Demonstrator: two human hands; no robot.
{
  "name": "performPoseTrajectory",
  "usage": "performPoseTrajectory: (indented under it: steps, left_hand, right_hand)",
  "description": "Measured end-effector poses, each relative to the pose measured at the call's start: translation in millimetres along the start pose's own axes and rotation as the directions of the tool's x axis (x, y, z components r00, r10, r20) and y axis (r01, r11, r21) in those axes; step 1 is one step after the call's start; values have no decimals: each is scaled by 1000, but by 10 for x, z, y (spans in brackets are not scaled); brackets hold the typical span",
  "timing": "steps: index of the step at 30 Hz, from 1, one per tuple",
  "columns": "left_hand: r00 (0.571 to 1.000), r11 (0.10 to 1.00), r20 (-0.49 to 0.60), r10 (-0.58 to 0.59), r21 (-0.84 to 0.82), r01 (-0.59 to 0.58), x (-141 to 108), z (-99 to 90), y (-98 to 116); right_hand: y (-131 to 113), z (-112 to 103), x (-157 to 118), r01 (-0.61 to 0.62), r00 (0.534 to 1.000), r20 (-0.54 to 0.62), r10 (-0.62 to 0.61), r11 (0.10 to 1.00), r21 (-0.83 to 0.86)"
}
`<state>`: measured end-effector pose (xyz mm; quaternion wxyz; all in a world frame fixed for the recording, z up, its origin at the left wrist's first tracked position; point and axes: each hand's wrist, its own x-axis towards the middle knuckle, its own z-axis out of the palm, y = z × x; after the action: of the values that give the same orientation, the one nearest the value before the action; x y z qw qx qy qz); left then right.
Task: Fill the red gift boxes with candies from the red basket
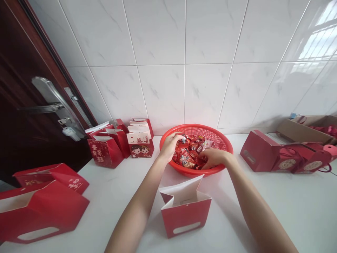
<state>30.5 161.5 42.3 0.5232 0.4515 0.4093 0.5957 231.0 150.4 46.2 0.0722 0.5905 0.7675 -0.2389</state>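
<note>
A red plastic basket stands against the wall, holding a heap of wrapped candies in red and gold. My left hand is over its left side, the fingers curled in a pinch on a wrapped candy at the rim of the heap. On the right, my right hand reaches down among the candies with thumb and fingers apart; the fingertips are partly hidden. In front of the basket, between my forearms, an open red gift box stands upright with its white inside showing.
Open red gift boxes and patterned boxes stand at the back left. Larger red boxes lie at the near left. On the right are closed red boxes and a cardboard box. A dark door borders the left.
</note>
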Motion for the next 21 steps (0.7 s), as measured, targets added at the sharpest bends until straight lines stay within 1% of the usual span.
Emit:
performPoseTrajectory:
  steps: [2,4,6,10,11,14,15,18,21]
  left_hand:
    - [999,1000,47,-14,-5,15,-1,-3,-2]
    - [997,1000,80,-13,-7,14,-4,-8,-3]
    - [994,1000,109,-9,7,9,-12,-10,2]
    - [990,999,136,-23,27,20,-32,-2,26]
    - [991,999,133,-25,26,22,-36,0,30]
    - [991,1000,131,-20,21,18,-42,1,34]
    - [991,1000,135,-18,19,16,-41,-1,32]
    - [989,1000,150,-13,11,11,-36,-6,20]
    - [988,1000,156,-7,15,5,-24,-12,7]
  right_hand:
    - [-96,41,3,-84,996,-19,82,993,-83]
    - [-149,68,8,-122,992,-53,115,983,-140]
    - [-162,77,8,-98,995,-40,93,982,-161]
    - [-155,68,-9,-9,998,61,16,994,-113]
    - [-156,66,-14,-9,998,60,15,995,-98]
    - [-166,68,-21,-47,999,-11,47,996,-73]
    - [-166,70,-19,-51,999,-13,51,997,-62]
    - [-149,66,1,-25,998,48,27,999,-34]
    - [-109,49,21,46,996,83,-44,998,-30]
